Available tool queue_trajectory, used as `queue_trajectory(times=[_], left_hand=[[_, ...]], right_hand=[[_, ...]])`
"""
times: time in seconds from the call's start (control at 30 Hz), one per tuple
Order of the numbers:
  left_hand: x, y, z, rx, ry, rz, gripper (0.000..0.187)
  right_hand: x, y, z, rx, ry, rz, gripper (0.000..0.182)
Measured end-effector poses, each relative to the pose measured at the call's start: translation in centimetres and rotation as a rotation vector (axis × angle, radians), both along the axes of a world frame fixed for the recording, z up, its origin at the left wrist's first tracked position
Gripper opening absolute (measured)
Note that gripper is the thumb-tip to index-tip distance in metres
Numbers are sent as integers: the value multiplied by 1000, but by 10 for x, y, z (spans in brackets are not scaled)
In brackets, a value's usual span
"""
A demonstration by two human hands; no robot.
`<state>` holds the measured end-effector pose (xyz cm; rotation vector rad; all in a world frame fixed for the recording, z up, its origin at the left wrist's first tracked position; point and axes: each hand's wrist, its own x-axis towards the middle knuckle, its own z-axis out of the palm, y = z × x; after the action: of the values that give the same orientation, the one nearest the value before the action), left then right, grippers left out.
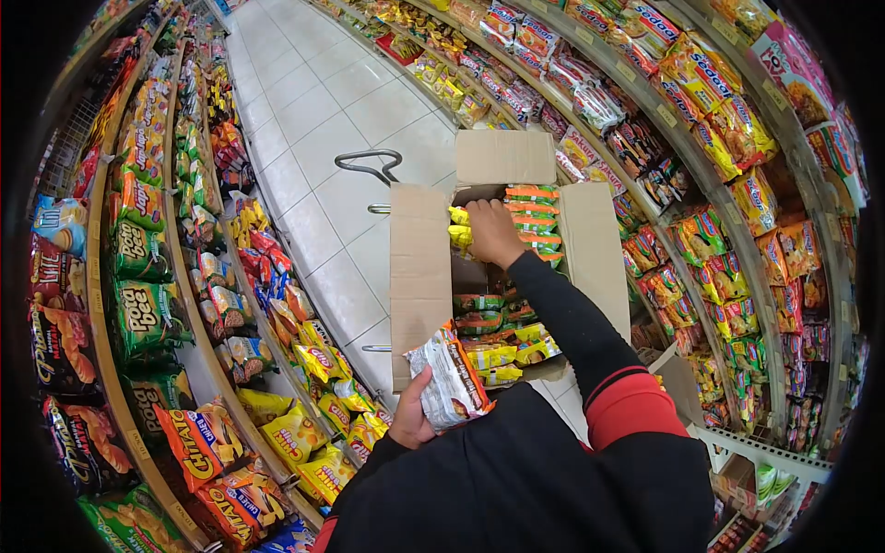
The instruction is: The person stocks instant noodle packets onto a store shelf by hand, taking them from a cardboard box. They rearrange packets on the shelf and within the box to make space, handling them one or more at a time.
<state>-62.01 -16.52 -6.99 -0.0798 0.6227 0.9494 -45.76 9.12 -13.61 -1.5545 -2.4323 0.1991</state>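
Note:
An open cardboard box (421, 267) stands in front of me, its flaps folded outward. My left hand (412, 417) is closed around instant noodle packets (448, 380) at the box's near left corner; a silvery printed back and orange-red edges show. Inside the box, my right hand (496, 232) has its fingers curled at a small yellow packet (459, 227); the fingertips are partly hidden. Beside that hand lies a row of orange-and-green packets (533, 219). Nearer to me in the box are green packets (479, 313) and yellow packets (512, 352).
Shelves on the left carry snack bags, including green Potabee bags (147, 313) and orange Chitato bags (207, 442). Curving along the right are shelves of noodle packets (710, 78). A bent metal handle (369, 164) sticks out beyond the box over the tiled floor (313, 111).

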Motion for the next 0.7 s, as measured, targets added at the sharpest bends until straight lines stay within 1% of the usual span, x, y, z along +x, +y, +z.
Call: queue_trajectory(times=[0.03, 0.07, 0.13, 0.17, 0.2, 0.23, 0.27, 0.37, 0.4, 0.47, 0.53, 0.6, 0.67, 0.7], left_hand=[[-1, -1, -3, -7, -8, 4, 58], [-1, -2, -5, -16, -17, 6, 59], [-3, -3, -7, -34, -15, 1, 60], [-4, -3, -7, -49, -11, -4, 62], [-3, -2, -7, -46, -9, -2, 62], [-1, -1, -5, -46, 1, -2, 62], [-1, -2, -4, -47, 12, -3, 63], [-5, -7, -13, -92, -5, -9, 67], [-5, -6, -13, -111, -3, -11, 69], [-3, -3, -12, -114, 1, 0, 70], [-3, -6, -11, -154, 17, 19, 70], [-6, -7, -15, -153, -1, 9, 69], [-4, -4, -13, -103, 25, -4, 69], [-5, -3, -13, -75, 32, -12, 68]], right_hand=[[-5, 4, -7, -18, -37, 2, 37], [-8, 6, -15, -22, -37, 3, 37], [-10, 15, -37, 36, -25, -35, 17], [-12, 19, -49, -21, -36, -55, 26], [-14, 24, -65, -18, -34, -53, 26], [-18, 28, -83, 13, -14, -94, 20], [-21, 30, -95, 42, 8, -136, 18], [-29, 32, -123, 47, 25, -188, 20], [-31, 32, -126, 62, 12, -203, 20], [-34, 32, -132, 12, -6, -189, 24], [-37, 32, -138, 120, -100, -262, 25], [-37, 28, -130, 117, -109, -245, 28], [-37, 26, -125, 233, -129, -278, 26], [-38, 22, -116, 228, -133, -273, 26]])
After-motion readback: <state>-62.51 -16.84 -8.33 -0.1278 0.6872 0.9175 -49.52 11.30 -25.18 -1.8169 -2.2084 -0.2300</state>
